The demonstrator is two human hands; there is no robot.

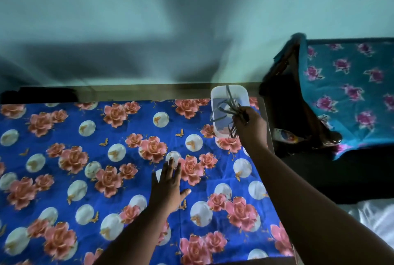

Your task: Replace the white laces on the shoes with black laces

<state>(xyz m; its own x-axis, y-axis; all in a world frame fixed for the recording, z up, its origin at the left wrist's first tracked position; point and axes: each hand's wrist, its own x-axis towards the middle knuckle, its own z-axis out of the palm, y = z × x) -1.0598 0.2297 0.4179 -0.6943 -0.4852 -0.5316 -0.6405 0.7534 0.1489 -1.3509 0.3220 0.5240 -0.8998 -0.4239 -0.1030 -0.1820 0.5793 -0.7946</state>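
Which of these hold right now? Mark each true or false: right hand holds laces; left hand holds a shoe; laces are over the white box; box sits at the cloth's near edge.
1. The right hand holds the laces. True.
2. The left hand holds a shoe. False: it lies flat and open on the cloth; no shoe is in view.
3. The laces hang over the box. True.
4. The box sits at the near edge. False: it sits at the far right corner.

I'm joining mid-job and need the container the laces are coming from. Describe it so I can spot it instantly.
Start at the blue floral cloth covering the table and follow its far edge to the right corner. There sits a white plastic tub with rounded corners, the only container on the cloth. The right hand holds a bunch of dark laces over it.
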